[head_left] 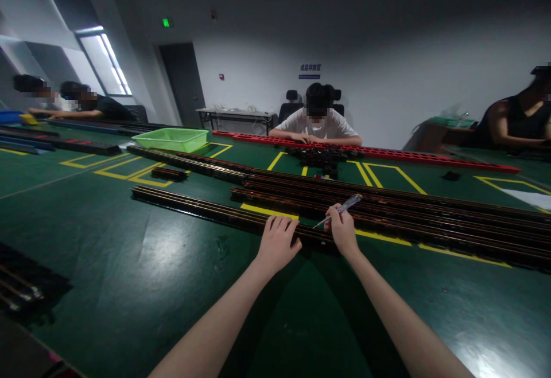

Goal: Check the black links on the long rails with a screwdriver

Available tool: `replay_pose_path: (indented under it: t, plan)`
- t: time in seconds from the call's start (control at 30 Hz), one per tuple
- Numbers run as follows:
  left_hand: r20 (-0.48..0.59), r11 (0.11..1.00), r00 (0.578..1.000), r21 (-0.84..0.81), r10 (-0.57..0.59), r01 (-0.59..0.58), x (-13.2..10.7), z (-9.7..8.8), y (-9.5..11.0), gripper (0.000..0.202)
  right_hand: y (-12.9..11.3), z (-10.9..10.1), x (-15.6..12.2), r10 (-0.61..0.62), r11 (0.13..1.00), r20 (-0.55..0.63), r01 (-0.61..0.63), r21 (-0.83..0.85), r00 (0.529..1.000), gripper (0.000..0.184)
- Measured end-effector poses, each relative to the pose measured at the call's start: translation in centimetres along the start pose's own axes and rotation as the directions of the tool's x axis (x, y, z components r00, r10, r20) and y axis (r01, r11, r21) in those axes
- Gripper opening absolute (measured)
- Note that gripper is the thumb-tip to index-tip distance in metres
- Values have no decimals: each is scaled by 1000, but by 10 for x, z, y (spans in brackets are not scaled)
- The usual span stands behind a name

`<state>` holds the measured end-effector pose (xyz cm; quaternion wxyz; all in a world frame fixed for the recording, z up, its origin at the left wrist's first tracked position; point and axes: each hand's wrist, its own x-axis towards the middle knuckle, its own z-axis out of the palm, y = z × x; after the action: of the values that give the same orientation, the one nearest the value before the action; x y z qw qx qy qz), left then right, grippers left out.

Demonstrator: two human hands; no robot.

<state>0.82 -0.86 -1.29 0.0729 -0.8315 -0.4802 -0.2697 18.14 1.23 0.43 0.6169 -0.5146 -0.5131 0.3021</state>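
Note:
A long dark rail (193, 205) with copper-coloured lines along it lies across the green table in front of me. My left hand (278, 243) grips it, fingers bent over the top and thumb at the near side. Just to the right, my right hand (341, 230) is closed round a slim screwdriver (349, 202) with a clear handle. Its shaft slants down to the left, and the tip is at the rail between my two hands. Whether the tip touches a part there is too small to tell.
Behind the rail lies a stack of similar rails (408, 211). A short rail piece (169, 174), a green basket (172, 139), a pile of dark parts (321, 157) and a red slotted strip (408, 155) are farther back. A person (316, 117) sits opposite; others work at both sides.

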Motion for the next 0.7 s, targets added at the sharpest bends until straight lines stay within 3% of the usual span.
replay_pose_path:
  t: [0.53, 0.7]
  plan:
    - [3, 1000, 1000, 3, 3, -3, 0, -1, -1, 32, 2, -2, 2, 6, 1000, 54, -6, -8, 999, 30]
    - [5, 1000, 1000, 5, 2, -2, 0, -1, -1, 32, -1, -1, 0, 32, 994, 71, -39, 100, 997, 27]
